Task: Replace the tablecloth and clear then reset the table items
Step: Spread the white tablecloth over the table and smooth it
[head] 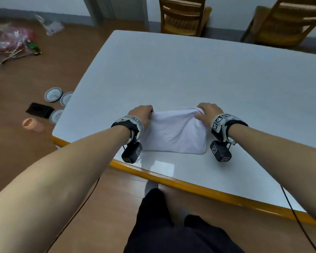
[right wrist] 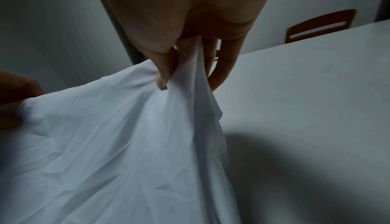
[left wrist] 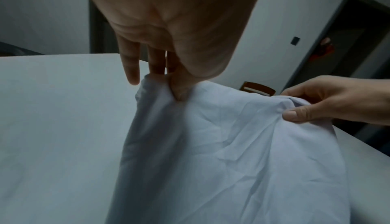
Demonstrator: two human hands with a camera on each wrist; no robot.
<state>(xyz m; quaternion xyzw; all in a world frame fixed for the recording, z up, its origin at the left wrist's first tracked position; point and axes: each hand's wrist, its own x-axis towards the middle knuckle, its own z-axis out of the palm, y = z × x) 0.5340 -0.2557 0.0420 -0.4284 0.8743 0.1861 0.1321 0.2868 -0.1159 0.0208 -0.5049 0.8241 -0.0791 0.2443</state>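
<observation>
So there's one big tabletop [head: 199, 73], white and smooth with a slightly glossy surface and an orange-yellow rim along the near edge. Two wooden chairs sit past its far side, one [head: 182, 15] roughly centred and the other [head: 285, 21] off toward the right corner.

One folded tablecloth [head: 173, 133] lies on the tabletop close to the near edge, white, thin, wrinkly fabric in a rough rectangle. Both forearms reach out over the near rim, wrists strapped with black camera units.

The left hand [head: 141, 113] pinches the tablecloth's far left corner, thumb against the bunched fabric, and its little finger [left wrist: 131, 67] points straight down. The right hand [head: 207, 112] pinches the far right corner the same way, cloth gathered into a ridge between thumb and fingers [right wrist: 223, 65].

On the floor left of the tabletop: three round grey-patterned plates [head: 53, 94], [head: 66, 98], [head: 56, 115], one black square thing [head: 38, 109], and one peach cup [head: 32, 124] lying on its side. Further off is a pile of crinkly plastic bags [head: 13, 41].
</observation>
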